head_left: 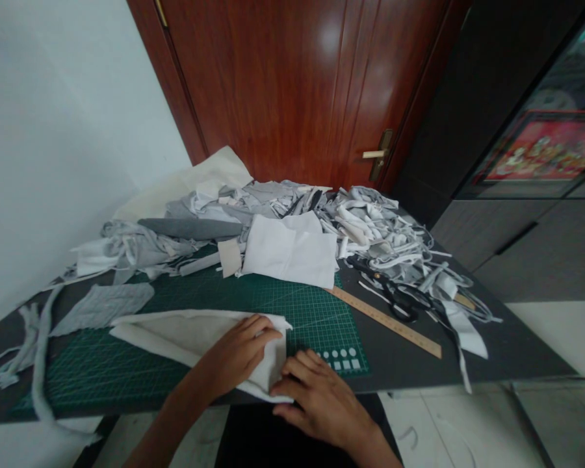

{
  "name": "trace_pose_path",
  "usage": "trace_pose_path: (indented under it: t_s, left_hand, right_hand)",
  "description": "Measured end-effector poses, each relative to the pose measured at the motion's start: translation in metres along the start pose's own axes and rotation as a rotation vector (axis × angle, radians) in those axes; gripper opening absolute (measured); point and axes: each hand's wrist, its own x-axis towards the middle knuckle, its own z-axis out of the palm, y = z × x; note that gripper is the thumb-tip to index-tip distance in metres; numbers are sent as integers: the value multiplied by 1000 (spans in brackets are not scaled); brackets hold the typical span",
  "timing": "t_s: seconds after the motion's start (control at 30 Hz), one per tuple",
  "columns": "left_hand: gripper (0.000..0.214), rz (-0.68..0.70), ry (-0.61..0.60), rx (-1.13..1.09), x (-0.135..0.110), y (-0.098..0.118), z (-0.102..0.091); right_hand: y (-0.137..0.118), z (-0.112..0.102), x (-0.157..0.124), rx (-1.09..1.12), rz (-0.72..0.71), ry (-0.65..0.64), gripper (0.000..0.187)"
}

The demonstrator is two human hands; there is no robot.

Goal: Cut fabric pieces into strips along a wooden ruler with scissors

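Note:
A folded piece of white fabric [175, 335] lies on the green cutting mat [283, 305] at the table's near edge. My left hand [238, 354] rests on top of the fabric's right part, fingers curled and pressing down. My right hand [316, 393] sits at the fabric's lower right corner, fingers bent and pinching its edge against the table edge.
A wooden ruler [385, 320] lies to the right of the mat, with black scissors [394, 296] beyond it. A big heap of grey and white fabric scraps [322, 224] covers the table's back. A white folded cloth [292, 250] and a grey piece [102, 305] lie nearby. A red-brown door [297, 84] stands behind.

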Motion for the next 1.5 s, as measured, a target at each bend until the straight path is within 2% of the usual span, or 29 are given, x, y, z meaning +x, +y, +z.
trace_pose_path:
  t_s: [0.13, 0.3, 0.4, 0.53, 0.7, 0.93, 1.13, 1.23, 1.33, 1.4, 1.5]
  left_hand:
    - [45, -63, 82, 64, 14, -18, 3]
    - [49, -153, 118, 264, 24, -38, 26]
    - [53, -205, 109, 334, 31, -53, 33]
    - [52, -278, 55, 362, 45, -70, 29]
    - [47, -427, 66, 389, 71, -75, 28]
    - [33, -486, 132, 413, 117, -90, 22]
    - [30, -467, 193, 380, 141, -102, 0]
    - [39, -466, 209, 355, 141, -100, -13]
    - [26, -467, 214, 328, 127, -83, -20]
    - [34, -456, 221, 311, 106, -62, -19]
    - [45, -414, 229, 278, 58, -20, -10]
  right_hand:
    - [-1, 2, 1, -42, 2, -5, 9]
    - [-2, 1, 4, -31, 9, -11, 8]
    - [-1, -1, 1, 15, 25, -24, 7]
    - [0, -7, -10, 116, 64, -32, 4]
    - [-2, -13, -27, 193, 114, -24, 8]
    - [-7, -11, -31, 202, 133, -16, 7]
    - [-6, -13, -27, 206, 160, -7, 11]
    - [-4, -11, -27, 229, 174, 13, 13]
    - [-2, -7, -28, 267, 180, 33, 11]
    - [-2, -5, -29, 294, 187, 53, 9]
    - [-2, -5, -28, 330, 182, 75, 11]
